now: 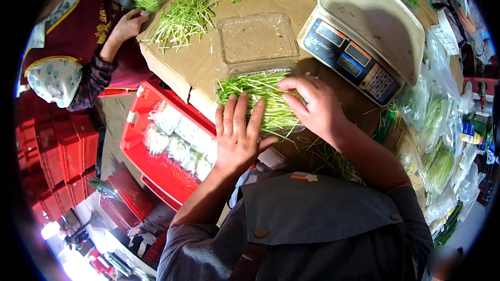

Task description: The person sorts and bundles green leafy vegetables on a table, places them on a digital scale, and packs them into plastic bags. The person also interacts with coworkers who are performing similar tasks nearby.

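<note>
Green pea-shoot-like sprouts (269,105) fill the base of a clear plastic clamshell box in front of me. Its see-through lid (256,41) lies folded back, away from me, on the brown tabletop. My left hand (239,134) rests flat over the left part of the sprouts, fingers spread, holding nothing. At their right side, my right hand (318,105) is curled, with thumb and forefinger against the stems. Whether it pinches any is unclear, and its other fingers are hidden.
A digital scale (347,62) with a cream pan stands right. Loose sprouts (189,17) lie back left, near a co-worker's hand (129,25). A red crate (156,169) holding white bagged produce sits below the table's left edge. Plastic bags of greens (435,144) crowd the right side.
</note>
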Action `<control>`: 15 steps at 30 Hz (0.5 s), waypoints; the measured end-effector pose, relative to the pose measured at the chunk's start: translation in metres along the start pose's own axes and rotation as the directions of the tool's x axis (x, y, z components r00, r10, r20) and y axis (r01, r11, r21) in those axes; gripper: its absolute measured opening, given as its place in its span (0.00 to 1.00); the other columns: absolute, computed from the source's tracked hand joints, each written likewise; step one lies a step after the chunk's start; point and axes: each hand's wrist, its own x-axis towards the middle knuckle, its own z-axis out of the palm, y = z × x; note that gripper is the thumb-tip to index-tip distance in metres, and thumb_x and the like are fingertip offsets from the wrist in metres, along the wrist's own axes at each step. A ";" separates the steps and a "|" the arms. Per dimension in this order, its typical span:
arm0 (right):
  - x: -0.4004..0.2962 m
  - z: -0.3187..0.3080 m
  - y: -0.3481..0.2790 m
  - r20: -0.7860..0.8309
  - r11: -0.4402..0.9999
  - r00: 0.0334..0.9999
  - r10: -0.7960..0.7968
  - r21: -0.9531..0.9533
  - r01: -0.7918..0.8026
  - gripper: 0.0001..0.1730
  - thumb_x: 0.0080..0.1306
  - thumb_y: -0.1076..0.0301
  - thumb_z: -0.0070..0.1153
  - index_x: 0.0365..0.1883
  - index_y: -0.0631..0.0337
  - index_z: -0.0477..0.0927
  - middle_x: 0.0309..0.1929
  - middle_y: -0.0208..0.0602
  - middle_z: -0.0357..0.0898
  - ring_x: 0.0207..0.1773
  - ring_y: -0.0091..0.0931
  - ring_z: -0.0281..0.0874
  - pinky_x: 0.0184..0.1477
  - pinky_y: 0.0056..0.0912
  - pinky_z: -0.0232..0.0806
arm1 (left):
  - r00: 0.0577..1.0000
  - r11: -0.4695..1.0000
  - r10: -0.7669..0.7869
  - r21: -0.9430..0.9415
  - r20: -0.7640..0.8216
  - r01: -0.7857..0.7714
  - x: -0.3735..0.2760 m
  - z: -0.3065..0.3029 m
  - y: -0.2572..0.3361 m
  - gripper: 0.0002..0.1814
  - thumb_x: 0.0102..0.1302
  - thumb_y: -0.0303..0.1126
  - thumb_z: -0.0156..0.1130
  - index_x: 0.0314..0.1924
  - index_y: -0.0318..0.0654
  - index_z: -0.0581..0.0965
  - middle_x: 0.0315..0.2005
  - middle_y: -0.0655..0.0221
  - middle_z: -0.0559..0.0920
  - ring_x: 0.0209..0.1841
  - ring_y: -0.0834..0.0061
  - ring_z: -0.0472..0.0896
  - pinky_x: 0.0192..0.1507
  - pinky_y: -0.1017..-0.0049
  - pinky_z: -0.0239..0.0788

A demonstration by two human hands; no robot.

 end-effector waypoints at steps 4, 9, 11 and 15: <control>0.004 0.002 -0.004 -0.026 1.000 0.999 0.026 0.007 -0.026 0.11 0.59 0.74 0.62 0.40 0.59 0.77 0.36 0.40 0.82 0.40 0.40 0.81 0.42 0.40 0.72 | 1.000 1.000 -0.012 0.026 0.026 0.011 0.001 -0.001 0.003 0.45 0.54 0.64 0.61 0.66 0.44 0.68 0.67 0.56 0.65 0.66 0.49 0.62 0.65 0.50 0.53; 0.009 0.005 -0.001 0.046 0.990 0.990 0.135 -0.033 -0.134 0.10 0.57 0.74 0.63 0.36 0.59 0.76 0.32 0.41 0.80 0.37 0.41 0.79 0.41 0.42 0.70 | 0.997 0.996 0.024 0.089 0.071 -0.031 0.003 -0.004 0.001 0.41 0.56 0.62 0.61 0.64 0.45 0.71 0.69 0.65 0.66 0.66 0.52 0.62 0.64 0.55 0.53; 0.016 0.002 -0.002 0.121 0.992 0.989 0.085 -0.103 -0.073 0.08 0.56 0.73 0.63 0.33 0.59 0.77 0.30 0.40 0.78 0.37 0.41 0.78 0.41 0.42 0.70 | 0.996 0.996 0.025 0.081 0.086 -0.032 0.003 -0.004 0.001 0.40 0.56 0.62 0.61 0.63 0.45 0.72 0.69 0.66 0.66 0.66 0.52 0.63 0.64 0.56 0.53; 0.022 0.004 -0.003 0.185 0.987 0.982 0.042 -0.161 -0.012 0.05 0.54 0.71 0.62 0.26 0.59 0.77 0.28 0.39 0.75 0.36 0.40 0.77 0.42 0.42 0.70 | 0.998 0.998 0.011 0.067 0.056 -0.015 0.002 -0.004 0.002 0.39 0.58 0.62 0.60 0.63 0.45 0.71 0.68 0.66 0.67 0.66 0.53 0.63 0.63 0.56 0.53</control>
